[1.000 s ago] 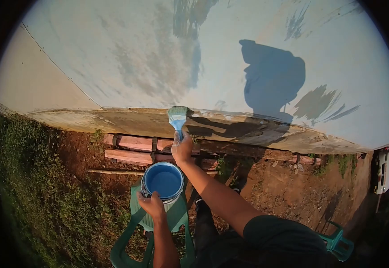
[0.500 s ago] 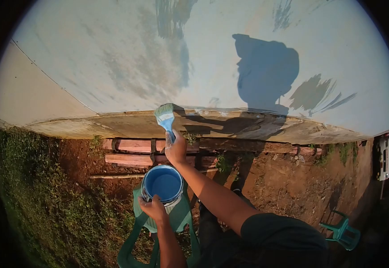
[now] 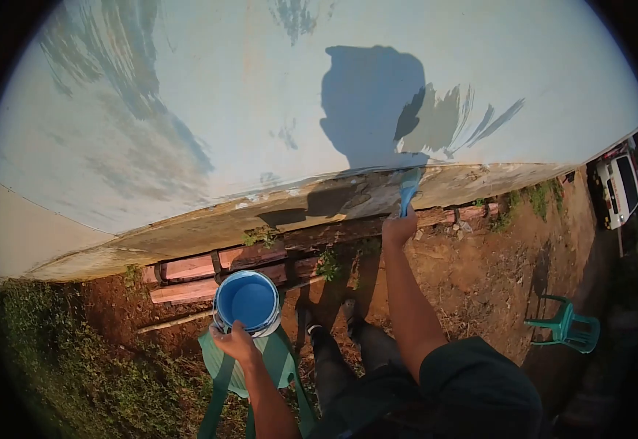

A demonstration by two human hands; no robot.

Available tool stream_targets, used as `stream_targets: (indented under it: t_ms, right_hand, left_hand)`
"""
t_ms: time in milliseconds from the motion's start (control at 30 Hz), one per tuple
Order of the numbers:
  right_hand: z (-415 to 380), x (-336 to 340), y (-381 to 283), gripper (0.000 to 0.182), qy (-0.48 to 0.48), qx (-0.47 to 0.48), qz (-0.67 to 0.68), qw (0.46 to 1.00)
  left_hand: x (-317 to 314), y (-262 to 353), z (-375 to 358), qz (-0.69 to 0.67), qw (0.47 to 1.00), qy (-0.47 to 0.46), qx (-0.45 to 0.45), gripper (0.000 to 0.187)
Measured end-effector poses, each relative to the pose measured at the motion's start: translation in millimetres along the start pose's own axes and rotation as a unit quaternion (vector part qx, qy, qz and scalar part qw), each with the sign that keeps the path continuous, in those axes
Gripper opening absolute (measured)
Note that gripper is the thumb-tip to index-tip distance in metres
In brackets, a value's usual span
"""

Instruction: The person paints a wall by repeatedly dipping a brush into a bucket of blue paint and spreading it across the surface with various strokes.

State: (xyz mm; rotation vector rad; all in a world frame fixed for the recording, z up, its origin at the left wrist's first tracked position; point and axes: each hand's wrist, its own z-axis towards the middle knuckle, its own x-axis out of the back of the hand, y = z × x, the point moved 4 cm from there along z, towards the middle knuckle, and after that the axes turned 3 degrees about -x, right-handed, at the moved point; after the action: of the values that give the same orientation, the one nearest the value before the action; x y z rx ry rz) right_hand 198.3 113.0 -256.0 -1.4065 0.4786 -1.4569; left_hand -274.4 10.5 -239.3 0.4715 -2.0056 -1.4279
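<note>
My right hand [image 3: 399, 228] is wrapped round the blue handle of a paintbrush [image 3: 409, 189], its bristles up at the lower edge of the pale wall [image 3: 260, 124]. A shadow of a head falls on the wall just above the brush. My left hand [image 3: 235, 341] grips the near rim of a bucket [image 3: 278, 322], thumb over the edge. Blue paint [image 3: 253, 300] shows inside it. Beneath the bucket is a green plastic chair [image 3: 282, 360]. Grey-green brush strokes [image 3: 439, 121] mark the wall right of the shadow, with more streaks at upper left.
Reddish beams [image 3: 187, 279] lie along the wall's foot, with a thin pole [image 3: 169, 322] beside them. Green weeds [image 3: 92, 373] cover the ground at left. A second green chair [image 3: 571, 327] stands at right on bare soil, and a white vehicle [image 3: 617, 190] is parked farther off.
My right hand has carried the brush to the right along the wall's lower edge. The view has turned and shifted right. My left hand keeps its hold on the bucket.
</note>
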Motion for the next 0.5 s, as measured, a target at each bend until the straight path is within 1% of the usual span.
stream_targets:
  t_ms: [33, 67, 100, 133, 167, 200, 233, 267, 300, 333, 367, 400, 467, 500]
  right_hand:
    - [3, 4, -13, 0.018, -0.050, -0.016, 0.001, 0.999]
    - [-8, -5, -29, 0.019, -0.107, -0.014, -0.035, 0.994]
    - [-28, -21, -54, 0.019, -0.164, -0.013, -0.068, 0.984]
    - [-58, -24, -88, 0.021, -0.221, -0.039, -0.026, 0.974]
    - [-97, -56, -76, 0.026, -0.212, 0.026, 0.046, 0.976]
    - [-123, -46, -111, 0.032, -0.359, 0.025, 0.024, 0.933]
    - [-152, -51, -118, 0.036, -0.396, 0.197, 0.104, 0.891]
    - [-177, -57, -118, 0.045, -0.463, 0.265, 0.121, 0.837]
    - [-186, -55, -124, 0.047, -0.514, 0.282, 0.075, 0.807]
    - [-182, -50, -125, 0.042, -0.504, 0.232, 0.087, 0.827]
    - [-165, -48, -121, 0.041, -0.479, 0.217, 0.086, 0.846]
    - [-142, -46, -111, 0.039, -0.455, 0.201, 0.083, 0.864]
    - [-77, -35, -72, 0.036, -0.336, 0.109, 0.102, 0.930]
    - [-41, -33, -36, 0.034, -0.256, 0.126, 0.113, 0.952]
  left_hand:
    - [-4, 2, -4, -0.013, 1.000, -0.026, -0.010, 0.067]
    - [-7, 6, -9, -0.007, 0.999, -0.031, -0.016, 0.067]
    - [-10, 10, -16, -0.003, 1.000, -0.029, -0.002, 0.068]
    - [-13, 15, -23, -0.002, 1.000, -0.025, 0.011, 0.069]
    - [-15, 22, -30, 0.001, 1.000, -0.029, 0.001, 0.069]
    - [-16, 28, -36, 0.013, 0.999, -0.036, 0.008, 0.071]
    - [-18, 33, -42, 0.026, 0.999, -0.042, 0.016, 0.074]
    - [-22, 40, -47, 0.029, 0.999, -0.045, 0.006, 0.074]
    - [-23, 46, -54, 0.039, 0.999, -0.011, 0.003, 0.050]
    - [-21, 50, -59, 0.049, 0.999, 0.024, 0.002, 0.027]
    - [-19, 43, -55, 0.051, 0.999, 0.005, -0.005, 0.028]
    - [-23, 53, -62, 0.056, 0.998, 0.002, -0.010, 0.028]
    - [-39, 80, -78, 0.048, 0.997, -0.049, -0.046, 0.027]
    - [-44, 77, -78, 0.047, 0.996, -0.054, -0.051, 0.027]
